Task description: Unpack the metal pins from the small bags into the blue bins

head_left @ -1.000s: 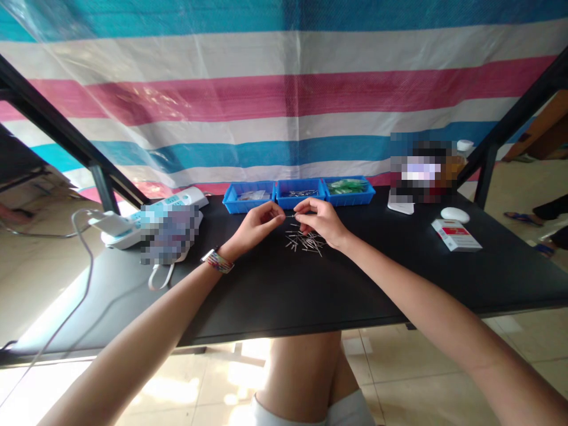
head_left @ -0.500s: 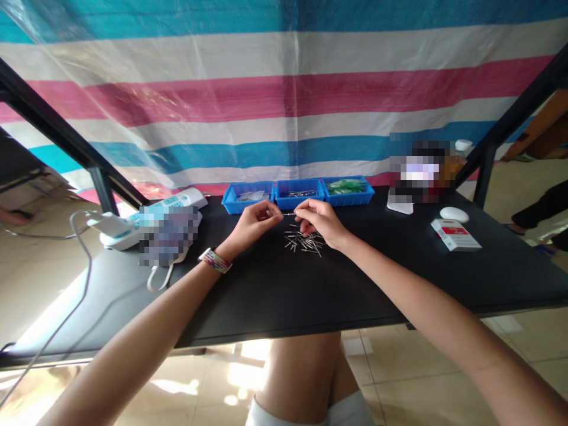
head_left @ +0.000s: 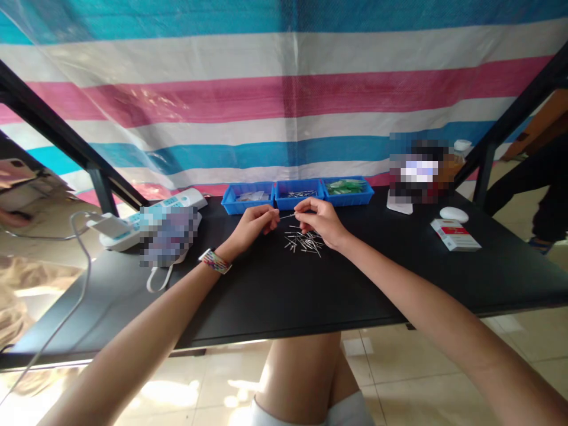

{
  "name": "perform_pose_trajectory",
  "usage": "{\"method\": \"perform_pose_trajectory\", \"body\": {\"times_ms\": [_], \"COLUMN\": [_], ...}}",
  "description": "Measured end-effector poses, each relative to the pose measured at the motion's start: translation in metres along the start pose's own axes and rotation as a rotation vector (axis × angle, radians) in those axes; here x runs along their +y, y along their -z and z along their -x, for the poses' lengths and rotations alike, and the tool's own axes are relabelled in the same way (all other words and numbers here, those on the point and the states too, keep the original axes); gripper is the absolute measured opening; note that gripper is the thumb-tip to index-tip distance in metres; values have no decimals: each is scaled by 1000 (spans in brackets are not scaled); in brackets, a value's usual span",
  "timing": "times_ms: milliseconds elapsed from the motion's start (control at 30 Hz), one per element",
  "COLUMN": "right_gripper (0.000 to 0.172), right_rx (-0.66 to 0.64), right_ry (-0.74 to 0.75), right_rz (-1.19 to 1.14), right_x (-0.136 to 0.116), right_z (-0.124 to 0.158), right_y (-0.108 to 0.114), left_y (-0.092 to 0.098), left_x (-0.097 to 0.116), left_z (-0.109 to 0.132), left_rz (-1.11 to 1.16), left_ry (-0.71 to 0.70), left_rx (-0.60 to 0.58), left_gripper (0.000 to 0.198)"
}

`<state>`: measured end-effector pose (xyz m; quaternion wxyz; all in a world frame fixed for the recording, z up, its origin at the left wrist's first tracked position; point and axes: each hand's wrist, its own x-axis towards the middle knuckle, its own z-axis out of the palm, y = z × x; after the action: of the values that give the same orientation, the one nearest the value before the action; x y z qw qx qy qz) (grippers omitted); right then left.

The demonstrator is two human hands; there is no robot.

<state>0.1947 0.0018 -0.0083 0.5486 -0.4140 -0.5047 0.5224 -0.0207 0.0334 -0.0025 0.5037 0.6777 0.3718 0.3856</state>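
Note:
Over the black table [head_left: 310, 290], my left hand [head_left: 252, 223] and my right hand [head_left: 320, 220] are raised close together, both with fingers pinched. A thin metal pin [head_left: 287, 216] spans the gap between them; my right fingertips grip it. What my left fingers hold is too small to make out. Just below my right hand lies a loose pile of metal pins [head_left: 304, 241]. A beaded bracelet [head_left: 215, 261] circles my left wrist.
Three blue trays [head_left: 299, 193] line the table's far edge before a striped tarp. A white phone-like device [head_left: 133, 223] with a cable sits at left. A red-white box [head_left: 455, 234] and a white mouse [head_left: 454, 214] lie at right. A person in dark trousers [head_left: 541, 189] stands far right.
My left hand has drawn slightly back to the left, so more of the pin shows between the hands. The person at far right has stepped closer into view.

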Motion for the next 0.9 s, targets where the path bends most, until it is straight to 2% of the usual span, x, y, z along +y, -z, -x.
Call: {"method": "perform_pose_trajectory", "body": {"times_ms": [233,467,667,900], "right_gripper": [28,18,17,20], "right_rx": [-15,-25,-52,-60], "right_ry": [8,-78,-148,-110], "right_rz": [14,0,-11,-72], "right_x": [0,-3,-5,-4], "right_z": [0,1,2,3], "right_y": [1,2,1,1], "left_y": [-1,-1,-2,-3], "left_x": [-1,0,6,1], "left_z": [-1,0,2,1], "left_rz": [-45,-36,-23,-18], "left_ry": [-17,-55,-75,-87], "left_rx": [-18,1,49,34], "left_gripper": [43,40,41,41]}}
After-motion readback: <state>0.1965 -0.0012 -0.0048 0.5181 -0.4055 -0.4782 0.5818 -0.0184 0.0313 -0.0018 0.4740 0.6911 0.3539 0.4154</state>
